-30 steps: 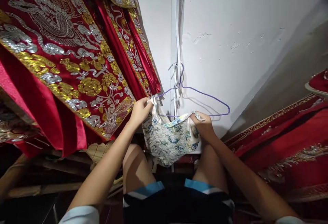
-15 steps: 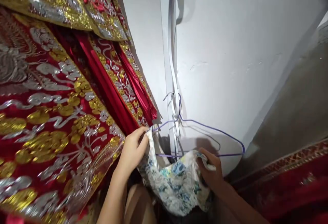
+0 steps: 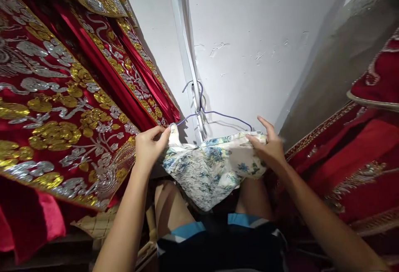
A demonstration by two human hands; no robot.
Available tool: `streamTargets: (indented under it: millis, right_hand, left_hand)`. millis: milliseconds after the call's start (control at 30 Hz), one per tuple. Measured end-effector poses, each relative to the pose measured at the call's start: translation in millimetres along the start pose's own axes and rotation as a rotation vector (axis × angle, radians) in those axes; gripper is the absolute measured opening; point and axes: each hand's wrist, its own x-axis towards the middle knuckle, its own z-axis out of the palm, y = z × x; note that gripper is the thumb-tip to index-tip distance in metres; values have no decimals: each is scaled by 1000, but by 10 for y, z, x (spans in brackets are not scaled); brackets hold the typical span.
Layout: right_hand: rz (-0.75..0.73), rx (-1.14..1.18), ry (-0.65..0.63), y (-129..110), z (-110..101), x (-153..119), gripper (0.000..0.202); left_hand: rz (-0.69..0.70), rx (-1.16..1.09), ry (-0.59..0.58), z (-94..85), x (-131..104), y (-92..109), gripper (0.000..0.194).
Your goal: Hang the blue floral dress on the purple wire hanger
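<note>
A white top with a blue floral print (image 3: 208,168) and a gathered front hangs between my hands. A purple wire clothes hanger (image 3: 224,115) has its ends inside the top's shoulders, and its lower bar is hidden behind the cloth. My left hand (image 3: 151,145) pinches the left shoulder at the hanger's end. On the other side, my right hand (image 3: 268,145) grips the right shoulder between thumb and fingers, its index finger raised. The hanger's hook passes through a white strap (image 3: 190,52) that runs down the wall.
Red embroidered hangings with gold and silver flowers (image 3: 56,135) fill the left side. More red embroidered cloth (image 3: 358,168) hangs at the right. Behind the hanger stands a pale wall (image 3: 249,35). My knees are below the top, beside woven matting (image 3: 96,224).
My right hand has moved out along the hanger, drawing the top's right shoulder over its right end. The top is now spread wider. The view has shifted, showing my legs.
</note>
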Motion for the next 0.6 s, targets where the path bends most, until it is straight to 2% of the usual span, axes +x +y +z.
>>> streamTargets:
  millis: [67, 200, 267, 367, 433, 500, 600]
  right_hand:
    - [-19, -99, -105, -2, -120, 137, 60]
    - [-129, -148, -464, -23, -231, 393, 40]
    - [-184, -69, -483, -4, -248, 455, 44]
    - [-249, 69, -394, 76, -217, 511, 57]
    - [-264, 133, -381, 149, -153, 574, 59]
    - [-222, 202, -432, 223, -71, 668, 52]
    - [-52, 351, -516, 319, 32, 792, 37]
  left_hand:
    - [11, 1, -18, -15, 22, -12, 34]
    - [-11, 2, -20, 3, 12, -44, 40]
    - [-23, -6, -13, 21, -33, -46, 41]
    - [-8, -9, -32, 45, -94, -39, 42]
    - [2, -4, -44, 51, -103, -40, 43]
    - [14, -3, -46, 43, -88, -50, 44]
    - [23, -4, -27, 1, -64, -82, 42]
